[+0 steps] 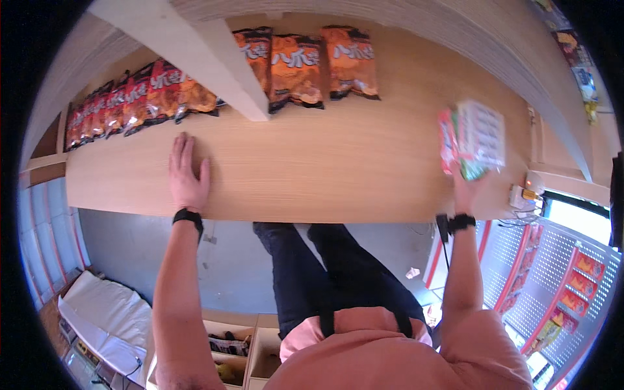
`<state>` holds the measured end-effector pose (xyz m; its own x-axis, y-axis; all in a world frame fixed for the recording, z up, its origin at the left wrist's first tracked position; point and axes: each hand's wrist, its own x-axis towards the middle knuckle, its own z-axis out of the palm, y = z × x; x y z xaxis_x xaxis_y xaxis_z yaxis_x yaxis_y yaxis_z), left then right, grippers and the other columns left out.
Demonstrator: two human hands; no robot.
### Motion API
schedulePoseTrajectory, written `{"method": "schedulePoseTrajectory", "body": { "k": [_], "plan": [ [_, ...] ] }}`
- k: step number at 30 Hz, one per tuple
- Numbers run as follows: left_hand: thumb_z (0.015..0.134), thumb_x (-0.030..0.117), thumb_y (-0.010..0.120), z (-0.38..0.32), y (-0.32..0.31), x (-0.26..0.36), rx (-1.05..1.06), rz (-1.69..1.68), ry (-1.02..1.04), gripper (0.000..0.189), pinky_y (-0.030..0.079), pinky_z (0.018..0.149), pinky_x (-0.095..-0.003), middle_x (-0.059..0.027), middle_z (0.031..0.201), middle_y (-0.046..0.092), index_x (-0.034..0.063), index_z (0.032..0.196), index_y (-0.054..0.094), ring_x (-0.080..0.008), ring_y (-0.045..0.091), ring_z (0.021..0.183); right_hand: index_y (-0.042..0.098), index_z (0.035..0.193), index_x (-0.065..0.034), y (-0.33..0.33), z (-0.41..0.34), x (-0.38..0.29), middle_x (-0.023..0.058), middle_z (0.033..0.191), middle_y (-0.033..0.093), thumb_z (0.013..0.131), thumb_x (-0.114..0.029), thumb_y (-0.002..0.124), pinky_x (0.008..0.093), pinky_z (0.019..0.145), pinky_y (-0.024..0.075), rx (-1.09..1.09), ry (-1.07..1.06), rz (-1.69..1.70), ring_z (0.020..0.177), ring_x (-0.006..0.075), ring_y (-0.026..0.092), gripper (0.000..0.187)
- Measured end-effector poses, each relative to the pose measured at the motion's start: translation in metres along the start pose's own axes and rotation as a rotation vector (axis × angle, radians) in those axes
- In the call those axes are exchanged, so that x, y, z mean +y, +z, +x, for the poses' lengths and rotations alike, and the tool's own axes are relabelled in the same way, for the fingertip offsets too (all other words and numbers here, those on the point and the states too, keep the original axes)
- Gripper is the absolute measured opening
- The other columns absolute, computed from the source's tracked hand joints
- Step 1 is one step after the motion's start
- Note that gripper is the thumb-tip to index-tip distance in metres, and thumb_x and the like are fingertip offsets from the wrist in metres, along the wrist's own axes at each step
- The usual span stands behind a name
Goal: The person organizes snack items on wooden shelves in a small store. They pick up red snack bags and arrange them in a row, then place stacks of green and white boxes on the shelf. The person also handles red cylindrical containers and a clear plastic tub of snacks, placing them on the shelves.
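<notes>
My left hand (188, 170) lies flat on the wooden tabletop (321, 180), fingers spread from the thumb, below a row of snack bags. At the right end of the table my right hand (470, 187) grips several blurred snack packs (480, 139), one whitish, one red and one green. Orange and red snack bags (296, 70) are lined up along the table's back, overlapping at the left. One orange bag (351, 63) stands slightly apart at the row's right end. A pale beam hides part of the row.
The slanting beam (209, 58) crosses over the table. Plugs and cables (526, 195) sit at the right edge. Cardboard boxes (261, 341) and a white sheet (107, 312) are below at left. A perforated rack (555, 282) with hanging packs stands at lower right.
</notes>
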<state>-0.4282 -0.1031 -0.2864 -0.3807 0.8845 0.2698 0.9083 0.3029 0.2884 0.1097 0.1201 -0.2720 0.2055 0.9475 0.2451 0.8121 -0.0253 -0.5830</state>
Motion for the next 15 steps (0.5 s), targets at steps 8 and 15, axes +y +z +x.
{"method": "schedulePoseTrajectory", "body": {
  "k": [8,15],
  "plan": [
    [0.081,0.019,0.062,0.001,-0.001,-0.001,-0.03,0.005,-0.059,0.054,0.028,0.109,-0.0466,-0.0139,0.144,0.038,0.0048,0.131,0.047,-0.032,0.033,0.135,0.023,0.141,0.0065,-0.042,-0.054,0.023,0.0205,0.139,0.031,0.08,-0.03,0.075,0.0391,0.103,0.0322,0.075,0.2,0.112,0.124,0.0286,0.037,0.088],
    [0.083,0.021,0.061,0.0,-0.002,-0.004,-0.026,0.027,-0.054,0.053,0.027,0.11,-0.0462,-0.0138,0.145,0.037,0.0053,0.131,0.046,-0.0323,0.032,0.135,0.055,0.115,-0.0035,-0.006,-0.091,-0.089,0.0149,0.119,0.052,0.082,-0.024,0.069,0.0439,0.095,0.0372,-0.129,-0.554,-0.111,0.111,0.0319,0.048,0.041]
  ]
}}
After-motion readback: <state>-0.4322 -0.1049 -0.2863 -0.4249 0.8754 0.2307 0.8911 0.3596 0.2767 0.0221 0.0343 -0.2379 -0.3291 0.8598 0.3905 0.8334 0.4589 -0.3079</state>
